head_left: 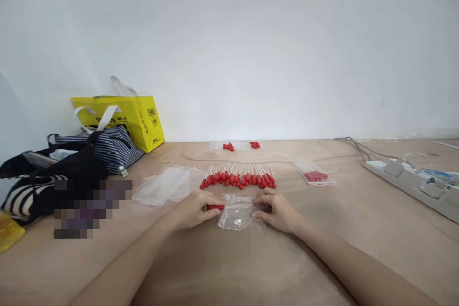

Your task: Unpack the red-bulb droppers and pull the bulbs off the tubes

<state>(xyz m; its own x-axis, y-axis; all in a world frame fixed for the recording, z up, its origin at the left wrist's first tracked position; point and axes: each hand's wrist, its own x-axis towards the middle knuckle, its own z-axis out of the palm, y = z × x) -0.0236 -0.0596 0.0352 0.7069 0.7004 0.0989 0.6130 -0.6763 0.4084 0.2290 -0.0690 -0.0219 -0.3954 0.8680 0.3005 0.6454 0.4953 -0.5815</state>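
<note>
soft even light; glints on clear bag (235, 215).

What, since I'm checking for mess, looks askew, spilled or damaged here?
Nothing looks spilled or plainly damaged. The clear plastic bag between the left hand and right hand looks wrinkled, unlike the flatter clear bags. A pixelated patch hides whatever lies beside the black bag.

Clear bag (234, 215) between both hands (281, 212)
</note>
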